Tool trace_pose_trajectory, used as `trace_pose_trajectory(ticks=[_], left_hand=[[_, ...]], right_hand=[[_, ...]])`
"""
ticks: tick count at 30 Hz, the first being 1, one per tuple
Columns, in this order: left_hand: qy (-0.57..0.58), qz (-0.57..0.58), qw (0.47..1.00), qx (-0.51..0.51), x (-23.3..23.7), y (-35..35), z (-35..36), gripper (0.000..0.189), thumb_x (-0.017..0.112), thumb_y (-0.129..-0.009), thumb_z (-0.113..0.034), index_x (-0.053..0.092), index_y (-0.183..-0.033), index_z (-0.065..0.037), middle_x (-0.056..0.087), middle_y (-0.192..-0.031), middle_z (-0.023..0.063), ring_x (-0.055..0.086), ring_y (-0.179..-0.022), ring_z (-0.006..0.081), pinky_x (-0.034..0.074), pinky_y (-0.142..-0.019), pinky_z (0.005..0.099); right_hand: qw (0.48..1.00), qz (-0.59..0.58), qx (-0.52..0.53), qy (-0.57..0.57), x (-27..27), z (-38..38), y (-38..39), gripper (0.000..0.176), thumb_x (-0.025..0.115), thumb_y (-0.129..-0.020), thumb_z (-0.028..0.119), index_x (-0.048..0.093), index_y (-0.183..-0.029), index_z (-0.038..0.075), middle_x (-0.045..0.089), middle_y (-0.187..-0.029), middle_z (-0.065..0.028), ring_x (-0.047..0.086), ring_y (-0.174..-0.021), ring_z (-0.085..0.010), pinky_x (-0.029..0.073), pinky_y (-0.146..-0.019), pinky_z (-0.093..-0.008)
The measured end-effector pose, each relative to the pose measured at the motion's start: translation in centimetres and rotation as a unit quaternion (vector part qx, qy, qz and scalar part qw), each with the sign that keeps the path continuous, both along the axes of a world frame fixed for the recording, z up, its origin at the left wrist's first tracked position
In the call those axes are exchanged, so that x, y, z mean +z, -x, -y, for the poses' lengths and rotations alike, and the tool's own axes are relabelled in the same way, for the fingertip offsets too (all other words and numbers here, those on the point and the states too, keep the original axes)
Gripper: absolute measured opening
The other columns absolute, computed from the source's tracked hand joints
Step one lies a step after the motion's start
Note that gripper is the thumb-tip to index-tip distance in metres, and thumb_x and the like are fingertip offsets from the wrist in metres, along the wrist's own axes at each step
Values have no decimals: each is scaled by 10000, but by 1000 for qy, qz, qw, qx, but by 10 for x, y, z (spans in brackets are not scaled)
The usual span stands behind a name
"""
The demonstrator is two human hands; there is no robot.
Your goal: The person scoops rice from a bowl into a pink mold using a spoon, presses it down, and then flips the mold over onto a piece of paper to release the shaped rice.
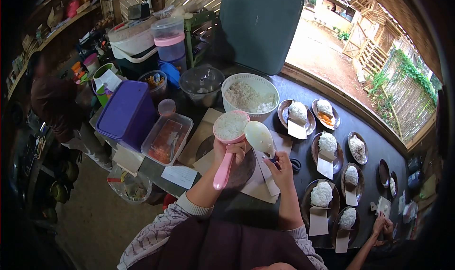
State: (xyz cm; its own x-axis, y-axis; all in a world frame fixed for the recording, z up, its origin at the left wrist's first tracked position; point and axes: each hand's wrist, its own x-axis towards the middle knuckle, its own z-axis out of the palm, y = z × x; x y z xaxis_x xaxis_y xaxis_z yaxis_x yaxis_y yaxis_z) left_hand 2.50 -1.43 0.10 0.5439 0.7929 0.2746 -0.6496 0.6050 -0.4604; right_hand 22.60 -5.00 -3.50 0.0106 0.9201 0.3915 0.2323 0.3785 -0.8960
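My left hand (231, 151): raised ahead of me, fingers curled closed
My right hand (281, 170): slightly nearer my body — thumb and fingertips pinched
My left forearm (204, 188): bare, slanting forward and inward
My right forearm (289, 206): bare, reaching forward — almost straight ahead

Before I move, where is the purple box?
In the head view, the purple box is on your left, right beside the clear tub.
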Motion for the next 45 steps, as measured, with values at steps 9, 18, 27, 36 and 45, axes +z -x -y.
trace_pose_trajectory(ticks=[9, 18, 27, 36, 45], left_hand=[[1, 13, 999, 29, 8, 5, 4, 490, 620, -785, -351, 515, -1149, -41, 543, -1089, 167, 384, -480, 58, 367, -389, 148], [-33, -287, 952, 107, 19, 7, -1, 566, 498, -842, -531, 492, -1197, -91, 576, -1071, 116, 412, -450, 53, 338, -345, 145], [-107, -513, 815, 248, 31, -11, 8, 582, 327, -901, -578, 489, -1174, -90, 614, -889, 74, 461, -440, 61, 313, -303, 157], [-145, -584, 765, 230, 5, -25, 3, 511, 346, -929, -504, 510, -1088, -46, 581, -688, 38, 444, -396, 45, 312, -305, 156], [-201, -573, 769, 200, 5, -25, 3, 584, 310, -929, -531, 459, -1226, -51, 629, -911, 80, 560, -530, 82, 402, -340, 150]], right_hand=[[1000, 17, -7, -12, 9, 0, -9, 246, 663, -811, 35, 527, -1012, 2, 558, -790, 3, 481, -684, -37, 394, -594, -185], [990, -44, -2, 133, 73, 30, -15, 241, 534, -900, 90, 538, -1134, 29, 526, -669, -3, 471, -551, -53, 383, -517, -206], [981, 115, 43, 147, 75, 41, -19, 355, 530, -896, 97, 526, -1249, 129, 481, -666, 12, 396, -541, -47, 361, -527, -209], [939, 88, 128, 306, 89, 43, -18, 364, 538, -903, 152, 529, -1265, 181, 448, -604, 32, 361, -492, -48, 346, -463, -223], [943, 76, 146, 288, 86, 42, -20, 341, 505, -922, 160, 510, -1264, 164, 414, -576, 31, 349, -454, -44, 317, -429, -217]])
